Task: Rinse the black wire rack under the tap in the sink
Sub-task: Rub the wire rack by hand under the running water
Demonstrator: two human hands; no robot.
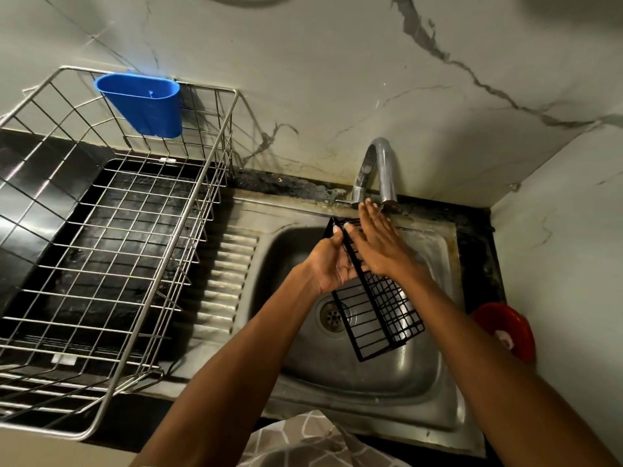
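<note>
A: What is nearest to you?

B: Patterned cloth (303, 439) at the bottom edge, then my two bare forearms going up over the sink (421, 392). The sink is steel, w/ a round drain (332, 315) in the bottom.

A: And the black wire rack?

B: The black wire rack (377, 315) is in the air above the basin, tilted, lower end over the drain, upper end close under the tap (377, 170). My left hand (332, 264) is clamped on its left side, thumb on top of the frame. My right hand (377, 241) lies flat on the rack, fingers apart and straight, fingertips near the tap mouth. It looks wet; the water stream itself I cannot tell.

A: Around the sink?

B: Right of it, a red round thing (505, 328), partly hidden by my arm. Left, a ribbed drain board (229, 281), then a big steel wire basket (111, 237) on the dark desk (30, 183). A blue plastic cup (143, 102) hangs on the basket's back rim. Behind all, marble-look wall (337, 79).
</note>
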